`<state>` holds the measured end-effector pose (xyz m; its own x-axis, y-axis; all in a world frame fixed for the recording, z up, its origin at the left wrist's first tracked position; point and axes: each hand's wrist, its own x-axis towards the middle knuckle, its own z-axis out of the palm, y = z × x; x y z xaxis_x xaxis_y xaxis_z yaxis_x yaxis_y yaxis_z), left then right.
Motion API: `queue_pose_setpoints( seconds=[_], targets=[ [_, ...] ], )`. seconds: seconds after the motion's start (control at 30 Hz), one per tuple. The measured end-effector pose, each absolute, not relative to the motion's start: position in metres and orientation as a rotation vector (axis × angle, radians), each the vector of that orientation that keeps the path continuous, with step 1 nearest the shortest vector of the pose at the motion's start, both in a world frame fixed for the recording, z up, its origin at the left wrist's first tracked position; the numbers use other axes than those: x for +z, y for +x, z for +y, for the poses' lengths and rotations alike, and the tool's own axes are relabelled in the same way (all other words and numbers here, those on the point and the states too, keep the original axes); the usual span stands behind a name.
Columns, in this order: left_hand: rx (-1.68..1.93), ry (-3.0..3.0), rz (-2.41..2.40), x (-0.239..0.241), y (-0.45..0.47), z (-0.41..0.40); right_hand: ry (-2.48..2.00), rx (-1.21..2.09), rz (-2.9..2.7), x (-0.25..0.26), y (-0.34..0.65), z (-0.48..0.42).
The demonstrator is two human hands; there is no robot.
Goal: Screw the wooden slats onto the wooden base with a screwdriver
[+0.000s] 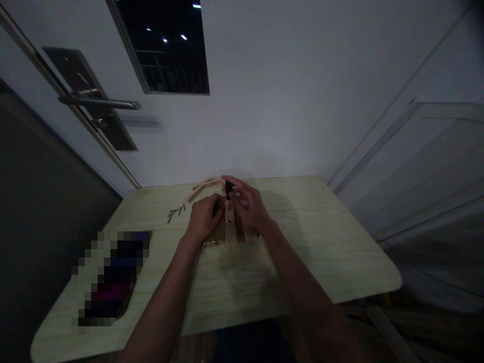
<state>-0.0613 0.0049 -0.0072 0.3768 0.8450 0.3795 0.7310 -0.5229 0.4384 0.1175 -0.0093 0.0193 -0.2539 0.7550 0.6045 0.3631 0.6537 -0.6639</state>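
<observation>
My right hand (250, 204) is closed around the black handle of a screwdriver (229, 188), which stands roughly upright. Its tip points down at a pale wooden strip (230, 229) on a flat brown piece (215, 234). Curled at the left side of this wooden assembly, my left hand (205, 216) has its fingers pressed together near the screwdriver's tip. What those fingers grip is partly hidden. Behind the left hand lie curved wooden pieces (204, 187). Several screws (174, 212) are scattered to its left.
The pale wood-grain table (321, 252) has rounded corners and stands against a white door (264, 101) with a metal handle (100, 103). A blurred-out dark rectangular object (119, 272) rests on the table's left side. A dark window (170, 50) is set in the door.
</observation>
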Motion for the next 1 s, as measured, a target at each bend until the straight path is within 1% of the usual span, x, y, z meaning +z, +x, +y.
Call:
queue_pose_setpoints(
  seconds=[0.13,0.37,0.57,0.7,0.9,1.0],
  targets=[
    [0.874,2.395,1.396,-0.008,-0.061,0.006,-0.904,0.529,-1.858,0.015,0.117,-0.007],
    [0.910,2.328,1.366,-0.010,-0.064,0.007,-0.797,0.383,-1.774,0.010,0.115,0.000],
    [1.045,2.210,1.356,-0.014,-0.064,0.006,-0.776,0.500,-1.740,0.013,0.118,-0.008],
    [1.144,2.244,1.178,-0.018,-0.064,0.008,-0.800,0.560,-1.696,0.011,0.119,-0.009],
    [1.061,2.318,1.151,-0.015,-0.064,0.008,-0.830,0.490,-1.660,0.008,0.118,-0.005],
    [1.074,2.291,1.151,-0.015,-0.064,0.007,-0.834,0.453,-1.649,0.007,0.116,-0.003]
  ],
)
